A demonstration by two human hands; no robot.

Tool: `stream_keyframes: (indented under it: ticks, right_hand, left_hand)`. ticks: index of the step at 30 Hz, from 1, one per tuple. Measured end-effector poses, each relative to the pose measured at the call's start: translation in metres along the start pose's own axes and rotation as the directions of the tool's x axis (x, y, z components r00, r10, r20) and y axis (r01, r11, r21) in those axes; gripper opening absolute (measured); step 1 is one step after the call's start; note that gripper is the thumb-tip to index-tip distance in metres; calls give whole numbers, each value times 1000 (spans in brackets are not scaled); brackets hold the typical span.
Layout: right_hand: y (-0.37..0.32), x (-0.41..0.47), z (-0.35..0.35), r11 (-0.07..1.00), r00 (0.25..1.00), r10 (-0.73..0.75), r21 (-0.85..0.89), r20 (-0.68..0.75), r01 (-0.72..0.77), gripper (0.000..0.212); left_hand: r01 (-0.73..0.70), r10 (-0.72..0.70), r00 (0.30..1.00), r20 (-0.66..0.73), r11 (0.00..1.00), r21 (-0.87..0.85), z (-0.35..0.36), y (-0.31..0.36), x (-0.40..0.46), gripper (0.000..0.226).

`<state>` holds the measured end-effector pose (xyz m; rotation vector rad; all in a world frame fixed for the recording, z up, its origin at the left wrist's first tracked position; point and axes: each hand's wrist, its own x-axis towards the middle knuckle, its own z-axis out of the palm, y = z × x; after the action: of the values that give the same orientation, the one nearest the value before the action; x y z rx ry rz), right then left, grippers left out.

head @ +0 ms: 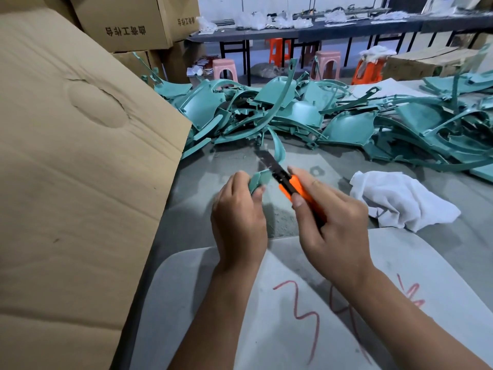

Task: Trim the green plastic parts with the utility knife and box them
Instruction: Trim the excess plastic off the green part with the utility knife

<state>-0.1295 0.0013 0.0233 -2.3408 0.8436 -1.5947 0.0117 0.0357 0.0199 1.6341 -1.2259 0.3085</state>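
Part in hand: a curved teal-green moulded plastic part [277,153] sits at the centre of the frame, its near end pinched in the left hand [238,217] and its long arc running up toward the heap.
Left hand: fingers curled round the part's near end, thumb on top.
Knife: an orange-handled utility knife with a black slider and extended steel blade [286,182] lies against the part's edge just right of the left hand's grip.
Right hand: the right hand [333,225] is wrapped round the orange handle, thumb pressed along its top.
Handling: the part looks light, thin and stiff with some spring, probably smooth; best held close to the cut, fingers behind the blade.
Stock: a heap of teal-green plastic shells and curved strips [320,116] spreads across the middle and right of the frame on the grey table [213,166].
Box: a large brown cardboard flap [80,156] fills the left of the frame; its inside is hidden.
Cloth: a crumpled white rag [400,198] lies right of the hands.
Writing: red handwritten marks, perhaps numerals, on a grey plastic sheet [400,263] at lower centre; upside-down printed Chinese characters on stacked cartons [128,22] at upper left.
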Motion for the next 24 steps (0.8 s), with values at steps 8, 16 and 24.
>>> stream_keyframes:
  ticks: [8,16,24]
  right_hand:
    - [-3,-7,4,993,987,-78,104,140,63,40]
    - [9,0,-1,992,986,124,20,-116,-123,27]
    - [58,8,-16,966,978,211,-154,8,-207,22]
  left_hand:
    - [172,-172,985,9,977,-126,6,-4,0,9]
    - [473,-495,852,172,584,-660,2,-3,8,12]
    - [795,-603,538,589,131,-592,-7,-18,16,21]
